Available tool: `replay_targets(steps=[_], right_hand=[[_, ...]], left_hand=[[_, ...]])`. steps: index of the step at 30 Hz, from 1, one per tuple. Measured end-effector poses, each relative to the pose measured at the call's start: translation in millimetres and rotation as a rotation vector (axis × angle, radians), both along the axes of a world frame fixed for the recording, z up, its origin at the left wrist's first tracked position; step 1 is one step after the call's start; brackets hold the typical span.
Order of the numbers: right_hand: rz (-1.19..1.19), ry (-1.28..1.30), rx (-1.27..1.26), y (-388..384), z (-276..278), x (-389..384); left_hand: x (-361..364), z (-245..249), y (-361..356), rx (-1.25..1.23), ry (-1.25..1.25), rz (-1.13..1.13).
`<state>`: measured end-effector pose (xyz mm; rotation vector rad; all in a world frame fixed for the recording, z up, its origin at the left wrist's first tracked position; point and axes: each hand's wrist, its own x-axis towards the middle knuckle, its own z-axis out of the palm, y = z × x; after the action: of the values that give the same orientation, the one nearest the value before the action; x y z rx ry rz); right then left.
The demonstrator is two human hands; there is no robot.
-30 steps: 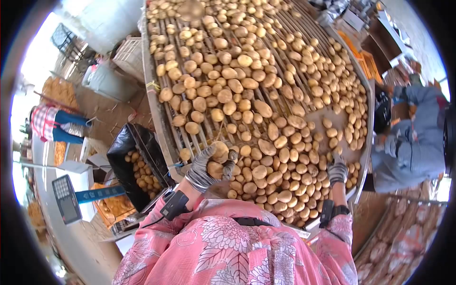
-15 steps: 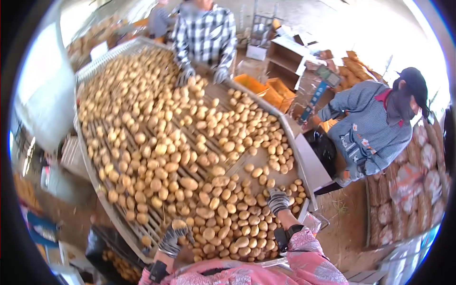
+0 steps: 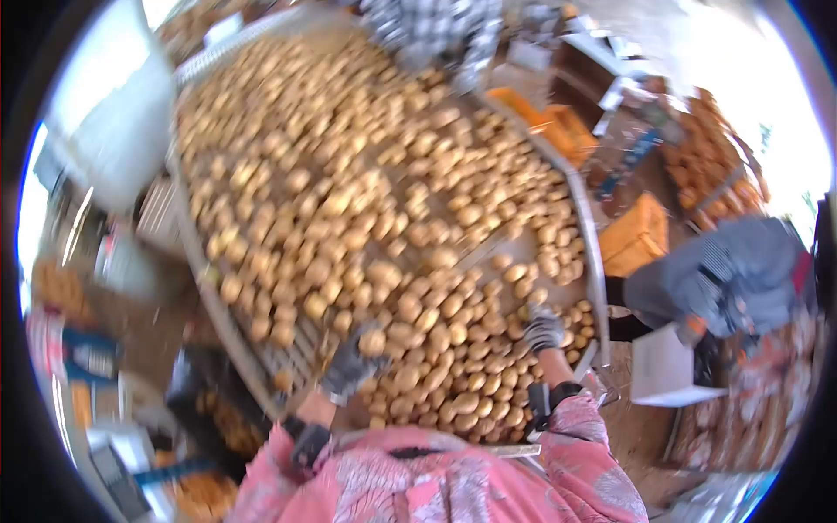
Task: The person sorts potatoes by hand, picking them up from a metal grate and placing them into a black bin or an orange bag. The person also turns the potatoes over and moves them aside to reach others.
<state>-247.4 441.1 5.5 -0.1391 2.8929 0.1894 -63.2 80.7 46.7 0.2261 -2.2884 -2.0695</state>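
Note:
Many potatoes (image 3: 340, 209) lie across a wide slatted table with a metal rim (image 3: 187, 218). At the table's near left, my left hand (image 3: 350, 366), in a dark grey glove, has its fingers wrapped round one potato (image 3: 372, 343). My right hand (image 3: 544, 329), in a grey striped glove, rests among the potatoes near the table's right corner. Its fingertips are blurred, and whether they hold a potato cannot be made out.
A co-worker in plaid (image 3: 436, 30) stands at the far side. Another co-worker (image 3: 732, 270) bends at the right by a white box (image 3: 667, 366). An orange crate (image 3: 636, 235) and filled sacks (image 3: 732, 410) are at the right; a dark bag (image 3: 209, 383) is lower left.
The view has shifted, moving the table lower right in part and upward at its far end. The right co-worker has bent down, and the white box has moved away from the table's edge.

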Motion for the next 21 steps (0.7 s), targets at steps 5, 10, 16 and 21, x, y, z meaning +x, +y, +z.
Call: replay_targets(steps=[5,10,16,21], right_hand=[[-0.056,0.015,-0.15,-12.6,25.1,9.5],[-0.042,0.042,-0.09,-15.0,22.7,12.1],[-0.045,0.013,-0.041,-11.3,17.1,8.6],[-0.146,-0.046,-0.053,-41.4,49.1,24.8]], left_hand=[[25.7,59.7,-27.2,1.011,-0.074,-0.017],[50.4,54.2,-45.4,1.337,-0.045,0.053],[80.7,34.2,-64.8,1.485,-0.131,0.308],[138.2,10.5,-93.0,1.298,0.103,0.215]])
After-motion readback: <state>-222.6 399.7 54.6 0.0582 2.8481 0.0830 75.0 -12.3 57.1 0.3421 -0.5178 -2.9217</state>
